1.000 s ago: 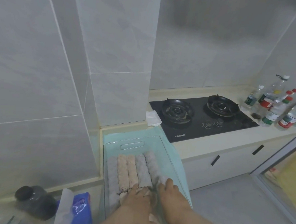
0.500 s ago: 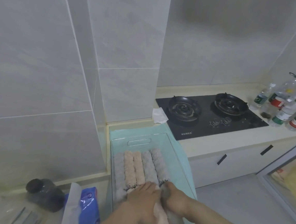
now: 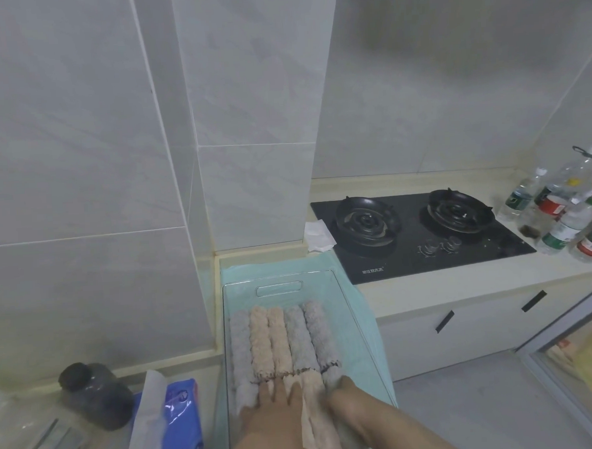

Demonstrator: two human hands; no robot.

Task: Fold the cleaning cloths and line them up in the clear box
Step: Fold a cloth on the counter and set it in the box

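Inside the clear box (image 3: pixel 311 285), left hand (image 3: pixel 277 412) lies flat on folded cloths (image 3: pixel 280 342); right hand (image 3: pixel 346 398) grips a grey cloth (image 3: pixel 333 380).

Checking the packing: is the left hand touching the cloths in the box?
Touching. The head view shows the left hand lying flat on the near cloths, fingers straight on them.
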